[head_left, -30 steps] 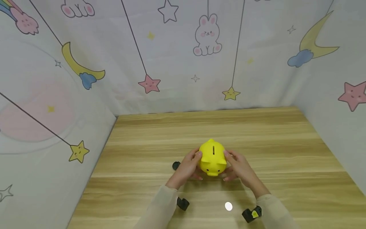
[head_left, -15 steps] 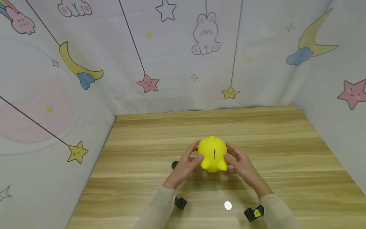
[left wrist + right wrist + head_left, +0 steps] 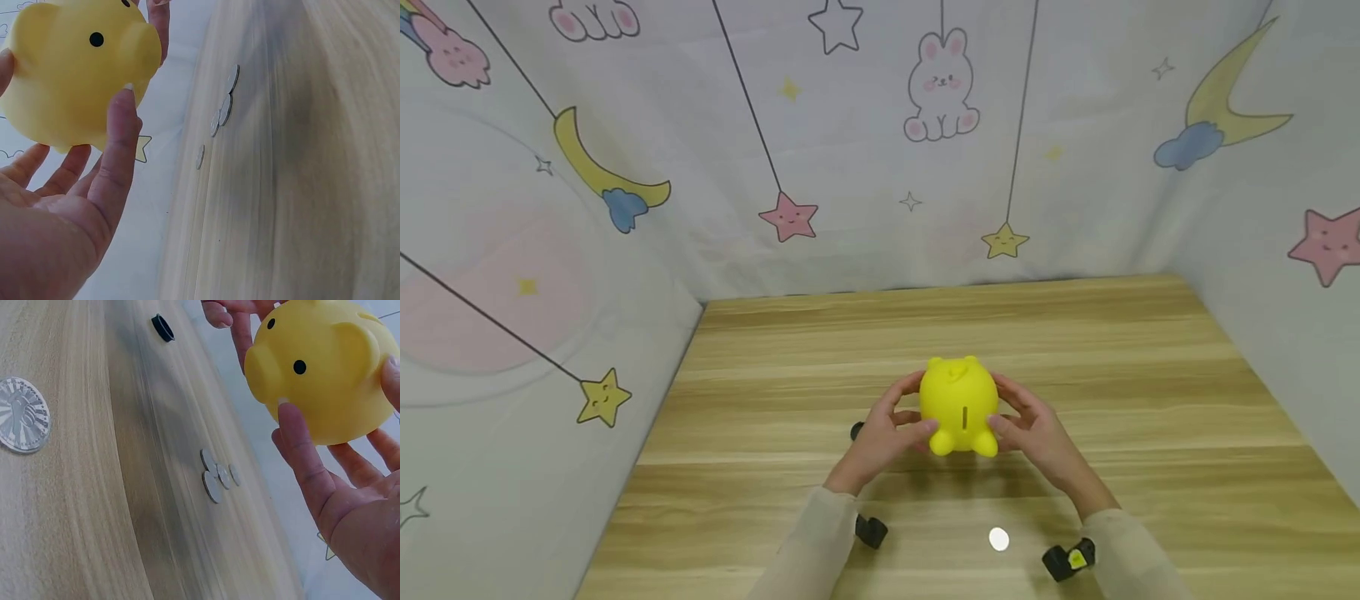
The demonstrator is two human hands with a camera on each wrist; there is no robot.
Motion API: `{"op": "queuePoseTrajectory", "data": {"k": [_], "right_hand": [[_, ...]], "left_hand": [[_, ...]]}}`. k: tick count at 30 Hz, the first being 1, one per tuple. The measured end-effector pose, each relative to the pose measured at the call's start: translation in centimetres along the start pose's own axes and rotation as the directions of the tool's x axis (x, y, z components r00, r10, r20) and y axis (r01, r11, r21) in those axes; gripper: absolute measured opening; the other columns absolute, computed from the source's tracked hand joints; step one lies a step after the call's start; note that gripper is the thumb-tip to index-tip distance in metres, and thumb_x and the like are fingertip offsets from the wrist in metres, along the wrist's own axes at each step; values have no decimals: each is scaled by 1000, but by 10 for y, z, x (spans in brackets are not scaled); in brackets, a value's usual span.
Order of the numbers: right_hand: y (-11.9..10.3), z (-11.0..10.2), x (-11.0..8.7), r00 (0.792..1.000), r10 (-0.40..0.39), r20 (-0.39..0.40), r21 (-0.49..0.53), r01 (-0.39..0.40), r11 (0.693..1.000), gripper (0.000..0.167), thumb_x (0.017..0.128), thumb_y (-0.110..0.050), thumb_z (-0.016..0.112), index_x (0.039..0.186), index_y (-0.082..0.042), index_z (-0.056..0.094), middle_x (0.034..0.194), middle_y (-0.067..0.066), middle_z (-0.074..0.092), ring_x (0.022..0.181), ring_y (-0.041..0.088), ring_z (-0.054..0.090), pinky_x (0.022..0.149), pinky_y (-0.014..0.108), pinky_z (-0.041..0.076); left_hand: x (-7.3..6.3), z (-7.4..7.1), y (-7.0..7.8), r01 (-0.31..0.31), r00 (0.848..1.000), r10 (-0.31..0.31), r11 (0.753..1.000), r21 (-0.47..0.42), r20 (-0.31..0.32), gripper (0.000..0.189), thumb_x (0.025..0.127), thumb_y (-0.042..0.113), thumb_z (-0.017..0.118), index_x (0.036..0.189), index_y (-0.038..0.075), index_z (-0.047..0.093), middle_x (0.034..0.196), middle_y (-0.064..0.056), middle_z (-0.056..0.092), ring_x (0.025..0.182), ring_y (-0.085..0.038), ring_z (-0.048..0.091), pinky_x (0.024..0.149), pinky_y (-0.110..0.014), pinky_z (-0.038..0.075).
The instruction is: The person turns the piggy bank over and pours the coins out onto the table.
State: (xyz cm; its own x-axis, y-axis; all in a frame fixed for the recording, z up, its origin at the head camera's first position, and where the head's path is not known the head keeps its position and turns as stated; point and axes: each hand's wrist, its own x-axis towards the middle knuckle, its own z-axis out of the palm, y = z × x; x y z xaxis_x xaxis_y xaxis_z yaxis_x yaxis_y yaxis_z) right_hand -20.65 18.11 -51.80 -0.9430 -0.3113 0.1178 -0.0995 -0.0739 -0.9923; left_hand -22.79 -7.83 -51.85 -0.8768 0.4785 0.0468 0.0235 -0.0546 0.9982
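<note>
A yellow piggy bank [image 3: 958, 400] is held up over the table between both hands. It is tipped so that its tail and back feet face up and away in the head view, with the coin slot and ears toward me. My left hand [image 3: 889, 433] grips its left side, thumb near one ear. On the opposite side my right hand [image 3: 1036, 432] holds it with thumb and spread fingers. Both wrist views show the snout [image 3: 145, 50] and eyes. Several silver coins [image 3: 211, 486] lie on the wood beneath; the bank hides them from the head view.
A single silver coin [image 3: 998, 539] lies nearer on the wooden table [image 3: 790, 350]. The black round cap [image 3: 163, 328] rests beside the left hand. Black wrist devices [image 3: 1067, 559] show at both sleeves. Printed fabric walls [image 3: 865, 167] enclose the table's back and sides.
The piggy bank has been raised and rotated: its face has gone out of the head view, while the tail and back feet have come into sight. Both hands have kept hold of it.
</note>
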Motion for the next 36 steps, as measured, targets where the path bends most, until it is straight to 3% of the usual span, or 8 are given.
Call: {"op": "queuePoseTrajectory", "data": {"k": [7,12,15,19,24,30,33,36], "right_hand": [[-1,2,-1,993,108,-38,-41,-110,993,62,101,-11,59,153,1,28,149,32,35,102,20,66,67,48,58],[-4,7,-1,948,300,-111,-107,-311,944,59,104,-42,50,144,1,42,124,27,59,84,29,69,52,37,55],[-7,12,1,897,426,-119,-130,-439,889,71,101,-63,36,116,2,61,91,17,66,63,25,65,45,27,47],[-9,17,1,828,555,-77,-165,-560,812,88,93,-79,21,82,-3,64,59,7,59,44,12,49,42,21,38],[-8,18,-1,792,606,-66,-199,-606,770,89,92,-80,17,77,-4,61,52,4,56,40,8,43,39,19,33],[-8,18,-1,797,595,-101,-179,-603,778,85,96,-75,20,90,-1,62,61,7,60,44,10,47,41,19,38],[-10,17,-1,826,550,-122,-164,-563,810,80,98,-70,26,106,1,61,78,12,63,53,15,58,45,22,46],[-13,15,1,864,490,-116,-136,-502,854,75,100,-65,35,130,2,52,105,20,61,68,26,66,49,30,53]], "left_hand": [[0,1,-1,55,998,-55,998,21,-15,65,94,32,71,150,26,39,143,-8,41,102,-29,66,75,-58,55],[0,4,-3,175,983,-174,984,16,-50,58,98,43,61,144,10,44,119,-13,60,84,-35,67,57,-42,58],[-2,8,-1,290,956,-289,957,17,-43,63,98,57,52,133,5,52,93,-17,67,66,-30,65,51,-32,55],[-3,16,5,436,899,-430,894,101,-80,76,94,73,38,99,3,66,64,-13,63,46,-16,52,43,-24,46],[-2,21,3,511,857,-491,850,132,-155,83,90,81,31,74,6,63,54,-5,54,41,-12,41,38,-21,35],[-1,22,-2,480,875,-456,863,159,-164,80,94,75,30,83,4,65,62,-8,59,47,-15,47,42,-24,41],[-1,20,-4,420,905,-402,895,150,-137,72,98,68,34,113,5,65,80,-14,64,58,-19,56,46,-27,49],[0,19,-4,351,934,-341,932,94,-106,65,101,62,39,146,16,46,115,-16,61,73,-26,65,49,-34,54]]}}
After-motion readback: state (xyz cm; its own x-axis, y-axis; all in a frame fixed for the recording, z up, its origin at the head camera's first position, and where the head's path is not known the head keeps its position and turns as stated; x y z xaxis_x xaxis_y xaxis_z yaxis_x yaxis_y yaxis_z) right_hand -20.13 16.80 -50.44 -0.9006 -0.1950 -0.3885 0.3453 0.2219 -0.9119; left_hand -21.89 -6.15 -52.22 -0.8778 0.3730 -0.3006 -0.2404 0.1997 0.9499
